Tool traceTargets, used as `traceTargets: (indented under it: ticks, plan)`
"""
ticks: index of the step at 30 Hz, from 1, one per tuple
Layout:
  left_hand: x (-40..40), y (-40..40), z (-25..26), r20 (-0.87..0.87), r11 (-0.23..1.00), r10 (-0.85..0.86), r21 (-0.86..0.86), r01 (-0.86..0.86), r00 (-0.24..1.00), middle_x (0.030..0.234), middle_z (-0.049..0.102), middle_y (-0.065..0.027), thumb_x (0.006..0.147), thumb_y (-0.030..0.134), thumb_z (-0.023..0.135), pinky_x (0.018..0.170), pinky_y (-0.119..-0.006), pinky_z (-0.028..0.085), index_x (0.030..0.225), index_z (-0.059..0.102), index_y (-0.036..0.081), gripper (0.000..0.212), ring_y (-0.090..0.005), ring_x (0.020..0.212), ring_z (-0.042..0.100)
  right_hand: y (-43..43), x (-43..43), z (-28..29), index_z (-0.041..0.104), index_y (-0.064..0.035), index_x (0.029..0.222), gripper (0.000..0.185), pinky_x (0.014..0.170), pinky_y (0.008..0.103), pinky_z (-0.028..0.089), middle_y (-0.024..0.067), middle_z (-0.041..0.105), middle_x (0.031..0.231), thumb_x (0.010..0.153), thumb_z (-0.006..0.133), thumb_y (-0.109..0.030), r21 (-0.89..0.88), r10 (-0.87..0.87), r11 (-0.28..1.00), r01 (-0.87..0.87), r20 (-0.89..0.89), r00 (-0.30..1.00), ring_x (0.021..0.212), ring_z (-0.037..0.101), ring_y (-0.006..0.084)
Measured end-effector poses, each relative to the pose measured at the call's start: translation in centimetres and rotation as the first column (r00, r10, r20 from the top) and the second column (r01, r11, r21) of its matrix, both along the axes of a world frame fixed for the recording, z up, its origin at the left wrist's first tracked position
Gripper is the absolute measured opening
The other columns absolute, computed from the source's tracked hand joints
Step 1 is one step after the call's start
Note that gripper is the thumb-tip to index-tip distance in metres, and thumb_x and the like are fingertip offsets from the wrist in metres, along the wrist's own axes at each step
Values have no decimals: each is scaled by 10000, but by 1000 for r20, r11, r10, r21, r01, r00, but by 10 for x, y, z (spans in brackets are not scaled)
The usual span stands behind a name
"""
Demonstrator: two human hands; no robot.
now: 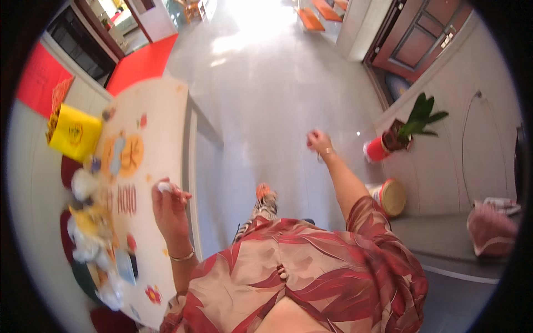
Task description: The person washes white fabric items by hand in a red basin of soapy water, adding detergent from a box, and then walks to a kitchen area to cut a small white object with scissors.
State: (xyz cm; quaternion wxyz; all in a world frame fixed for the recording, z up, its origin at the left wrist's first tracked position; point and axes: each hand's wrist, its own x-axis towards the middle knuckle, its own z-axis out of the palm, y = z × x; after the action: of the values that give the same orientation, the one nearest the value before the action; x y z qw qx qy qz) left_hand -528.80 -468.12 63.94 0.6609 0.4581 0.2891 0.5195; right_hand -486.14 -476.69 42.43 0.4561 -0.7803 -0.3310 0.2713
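Note:
My left hand (170,210) is raised over the near edge of a pale table (160,116), its fingers curled around a small white object (164,187) too blurred to name. My right hand (319,142) hangs in front of me above the grey tiled floor (266,104). Its fingers are loosely curled, motion blurs them, and nothing shows in them. Printed fruit and lettering decorate the tabletop. Along its far side lie a yellow bag (77,131), a white plastic bag (83,185) and a heap of plastic packaging (89,229).
To the right, a potted plant (420,118) with a red base stands by the wall, near a round bucket (393,197). A pink cloth item (491,229) lies on a grey ledge (433,233). A brown door (420,41) stands ajar. Orange stair treads (310,19) are ahead.

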Motion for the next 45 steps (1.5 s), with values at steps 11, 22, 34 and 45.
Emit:
traceTargets:
  ticks: [11,22,34,45]
  plan:
    - [270,299,8,35,974,-225,37,224,974,816,520,-46,970,113,381,715,-305,492,1116,466,20,193,-106,648,490,-164,60,-110,623,-58,669,257,538,374,468,96,612,592,807,521,-249,-881,-390,461,108,-92,916,543,594,220]
    - [508,552,28,30,990,-140,34,139,990,823,511,-34,969,106,387,711,-299,485,1132,476,39,198,-102,654,478,250,407,-138,669,-77,731,239,576,374,492,105,648,646,812,519,-244,-805,-58,587,86,64,996,576,619,235]
    - [689,865,0,50,998,46,41,-48,998,828,500,-27,975,128,398,702,-289,479,1174,476,34,234,-102,657,480,802,657,-104,646,-40,751,197,520,300,488,64,630,595,819,547,-196,-326,102,945,-26,218,971,513,597,155]
    - [969,1154,25,103,967,-233,133,218,967,855,525,-30,972,79,362,735,-297,495,1274,432,21,315,-99,684,492,672,770,-133,669,-58,761,194,559,385,485,101,613,628,761,540,-203,-935,-369,351,44,-95,924,568,598,218]
